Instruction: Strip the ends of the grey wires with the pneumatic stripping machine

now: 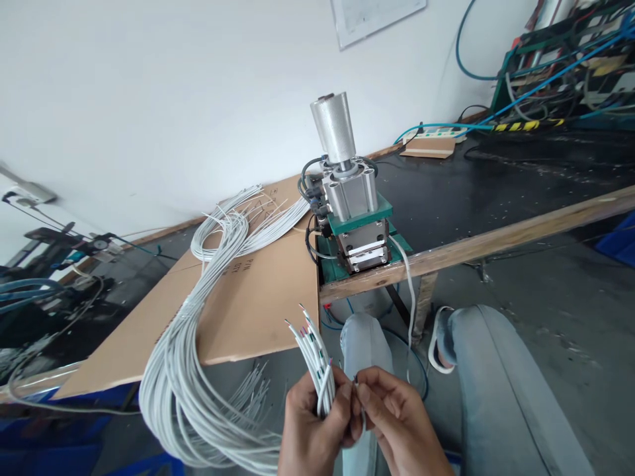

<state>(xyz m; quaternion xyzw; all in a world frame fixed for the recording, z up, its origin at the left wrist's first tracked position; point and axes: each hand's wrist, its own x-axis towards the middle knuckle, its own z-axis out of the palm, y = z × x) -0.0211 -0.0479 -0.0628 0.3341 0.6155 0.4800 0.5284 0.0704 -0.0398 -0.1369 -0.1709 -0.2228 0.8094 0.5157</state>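
Note:
My left hand (317,410) is closed around a bundle of white cables (312,357), whose upper ends fan out above the fist with small coloured wires showing at the tips. Beside it, my right hand (391,410) pinches a single cable end between thumb and forefinger, touching the left fingertips. Its dark tip barely shows between the fingers. From the left, a long thick hank of white cables (173,370) hangs over the bench edge and runs toward my left hand. More of it lies coiled on a flat cardboard sheet (262,311).
A pneumatic press with a silver cylinder (337,132) stands on a green base at the bench's front edge. Behind it are a power strip (431,134) and a black tabletop (446,192). Machinery with blue hoses fills the far right; more equipment (74,251) is at left.

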